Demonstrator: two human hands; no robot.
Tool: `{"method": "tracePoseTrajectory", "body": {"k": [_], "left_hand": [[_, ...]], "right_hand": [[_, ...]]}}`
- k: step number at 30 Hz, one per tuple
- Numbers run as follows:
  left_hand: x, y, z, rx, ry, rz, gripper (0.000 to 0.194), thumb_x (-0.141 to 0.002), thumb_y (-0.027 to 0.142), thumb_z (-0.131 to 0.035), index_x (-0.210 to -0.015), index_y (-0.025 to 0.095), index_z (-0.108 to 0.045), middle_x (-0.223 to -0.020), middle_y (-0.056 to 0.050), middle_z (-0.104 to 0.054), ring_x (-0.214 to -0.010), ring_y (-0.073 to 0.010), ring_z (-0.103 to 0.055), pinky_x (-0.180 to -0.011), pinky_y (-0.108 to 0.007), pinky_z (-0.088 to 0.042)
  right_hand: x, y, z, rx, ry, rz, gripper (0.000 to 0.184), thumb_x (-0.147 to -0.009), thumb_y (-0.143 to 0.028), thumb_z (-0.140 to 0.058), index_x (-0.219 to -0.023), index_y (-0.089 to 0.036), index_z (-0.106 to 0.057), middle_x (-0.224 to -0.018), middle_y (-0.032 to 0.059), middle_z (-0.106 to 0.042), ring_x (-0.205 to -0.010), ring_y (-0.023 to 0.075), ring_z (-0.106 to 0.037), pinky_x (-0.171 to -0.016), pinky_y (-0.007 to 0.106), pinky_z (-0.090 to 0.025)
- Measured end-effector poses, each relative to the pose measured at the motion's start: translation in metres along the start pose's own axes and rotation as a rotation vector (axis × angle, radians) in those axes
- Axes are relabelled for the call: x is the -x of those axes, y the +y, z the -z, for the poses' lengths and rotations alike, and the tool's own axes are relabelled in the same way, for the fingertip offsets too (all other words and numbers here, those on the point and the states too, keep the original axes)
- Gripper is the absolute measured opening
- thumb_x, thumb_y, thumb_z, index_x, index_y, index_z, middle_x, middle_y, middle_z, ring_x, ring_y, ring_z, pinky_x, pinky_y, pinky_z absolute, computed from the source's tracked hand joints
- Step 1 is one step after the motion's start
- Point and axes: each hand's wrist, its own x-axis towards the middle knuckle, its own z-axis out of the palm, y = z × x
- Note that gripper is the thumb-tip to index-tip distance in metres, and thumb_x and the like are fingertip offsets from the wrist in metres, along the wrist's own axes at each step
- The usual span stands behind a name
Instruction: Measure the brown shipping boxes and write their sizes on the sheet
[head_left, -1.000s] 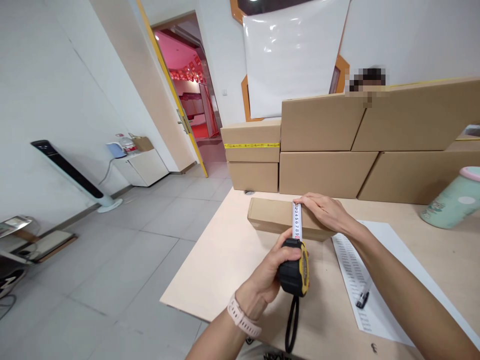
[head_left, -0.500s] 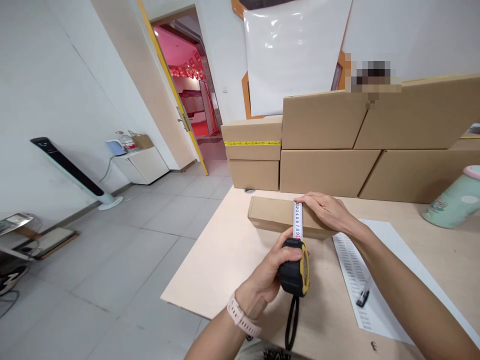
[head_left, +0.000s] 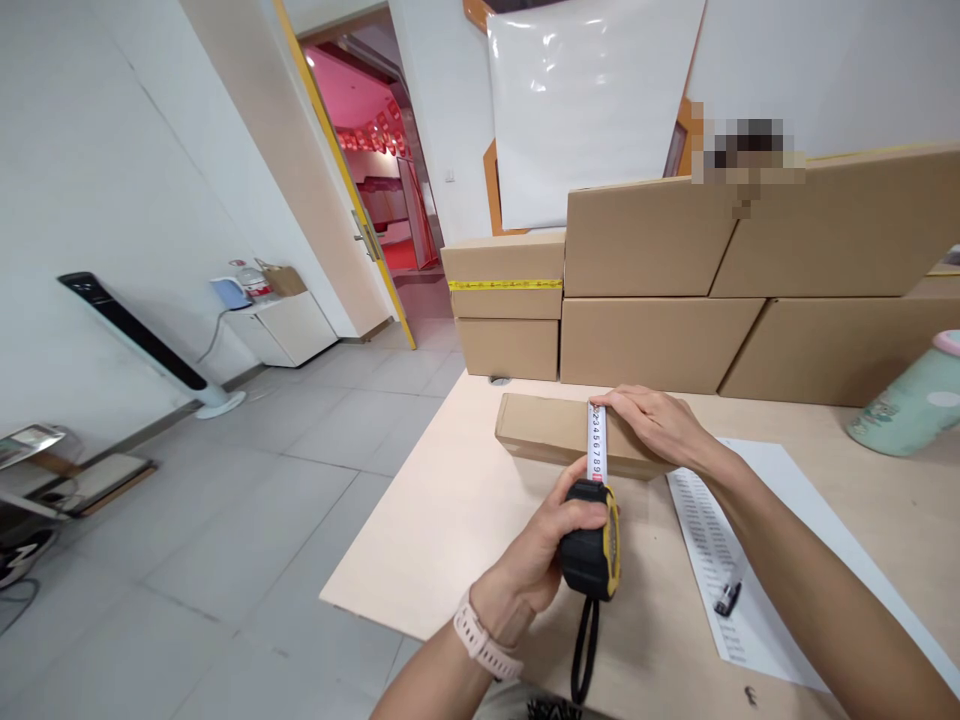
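Observation:
My left hand [head_left: 536, 540] is wrapped around a black and yellow tape measure [head_left: 589, 545], its wrist strap hanging down. The white blade [head_left: 597, 440] runs out across the top of a small brown cardboard box [head_left: 544, 422], with numbers up to about 9 showing. At the box's far edge, the fingertips of my right hand [head_left: 656, 420] pinch the blade's end. That hand also rests over the box's right part, hiding some of it. The box lies lengthwise on the light wooden table [head_left: 420, 530].
Stacked cardboard boxes [head_left: 660, 340] line the table's back, a person's pixelated head [head_left: 750, 150] above them. On the right are a printed sheet [head_left: 772, 560], a pen [head_left: 727, 597] and a mint-green bottle [head_left: 911, 400]. A tower fan [head_left: 135, 335] stands on the floor at left.
The tape measure and my left hand have shifted very slightly toward me, with a bit more blade showing. My right hand stays at the box's far edge.

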Motion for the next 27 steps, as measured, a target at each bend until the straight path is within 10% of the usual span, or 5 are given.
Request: {"method": "tracePoseTrajectory", "body": {"k": [27], "left_hand": [[0.001, 0.001, -0.0011, 0.0, 0.02, 0.006, 0.076, -0.06, 0.029, -0.078, -0.132, 0.025, -0.053, -0.097, -0.004, -0.06, -0.082, -0.0185, -0.056, -0.073, -0.031, -0.038]], "right_hand": [[0.0004, -0.0026, 0.0004, 0.013, 0.014, 0.005, 0.049, -0.1, -0.039, -0.026, -0.116, -0.034, -0.072, -0.115, -0.0011, -0.073, -0.108, 0.0238, -0.064, -0.084, 0.035, -0.047]]}}
